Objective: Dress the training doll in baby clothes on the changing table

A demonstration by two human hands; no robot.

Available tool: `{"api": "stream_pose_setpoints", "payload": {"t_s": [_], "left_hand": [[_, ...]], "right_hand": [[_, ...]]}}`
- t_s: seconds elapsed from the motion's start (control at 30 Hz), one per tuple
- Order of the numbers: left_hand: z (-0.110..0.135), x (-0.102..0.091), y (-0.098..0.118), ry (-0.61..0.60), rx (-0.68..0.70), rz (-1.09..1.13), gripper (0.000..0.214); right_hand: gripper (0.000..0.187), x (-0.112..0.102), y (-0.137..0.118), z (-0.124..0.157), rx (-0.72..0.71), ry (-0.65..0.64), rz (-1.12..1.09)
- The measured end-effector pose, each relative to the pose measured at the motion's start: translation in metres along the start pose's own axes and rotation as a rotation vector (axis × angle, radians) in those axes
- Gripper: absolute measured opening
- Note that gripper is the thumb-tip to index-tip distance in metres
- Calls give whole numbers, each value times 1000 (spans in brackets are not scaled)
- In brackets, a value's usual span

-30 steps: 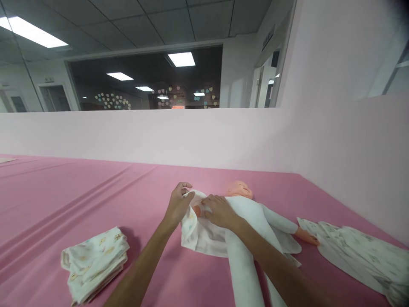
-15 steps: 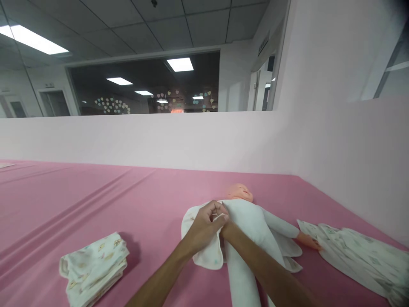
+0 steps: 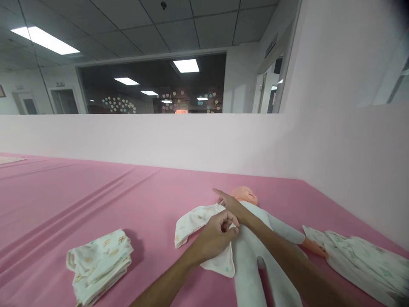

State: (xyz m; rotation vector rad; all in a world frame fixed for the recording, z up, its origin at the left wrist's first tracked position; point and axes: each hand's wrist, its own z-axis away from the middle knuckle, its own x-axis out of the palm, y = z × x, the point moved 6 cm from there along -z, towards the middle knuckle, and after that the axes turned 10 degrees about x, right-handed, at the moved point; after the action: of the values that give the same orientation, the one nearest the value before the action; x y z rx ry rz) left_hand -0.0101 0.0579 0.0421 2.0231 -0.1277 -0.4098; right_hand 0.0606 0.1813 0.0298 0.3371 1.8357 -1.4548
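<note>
no readable text, labels or numbers anywhere

On the pink counter a baby doll lies face up; the left hand pinches a small printed garment against its chest, the right hand near its shoulder, folded cloths left

Open pink cloth-covered surface is left to the far left. Passage is blocked by the folded printed cloth stack, the white-bodied baby doll and the rumpled printed garment.
</note>
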Motion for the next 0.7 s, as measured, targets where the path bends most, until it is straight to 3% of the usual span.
{"api": "stream_pose_setpoints", "payload": {"t_s": [0.13, 0.27, 0.47, 0.6, 0.7], "left_hand": [[0, 2, -9, -11, -30, -63, 5], [1, -2, -19, 13, -96, -123, 8], [3, 6, -24, -164, -152, -255, 13], [2, 7, -26, -183, -155, -265, 10], [1, 0, -36, -166, -259, -205, 19]], "right_hand": [[37, -7, -7, 0, -118, 124, 53], [38, -29, 14, -2, -35, 315, 124], [28, -20, 20, 6, -84, 229, 308], [28, -15, 9, 13, -104, 227, 403], [27, -24, 11, 27, -97, 269, 401]]}}
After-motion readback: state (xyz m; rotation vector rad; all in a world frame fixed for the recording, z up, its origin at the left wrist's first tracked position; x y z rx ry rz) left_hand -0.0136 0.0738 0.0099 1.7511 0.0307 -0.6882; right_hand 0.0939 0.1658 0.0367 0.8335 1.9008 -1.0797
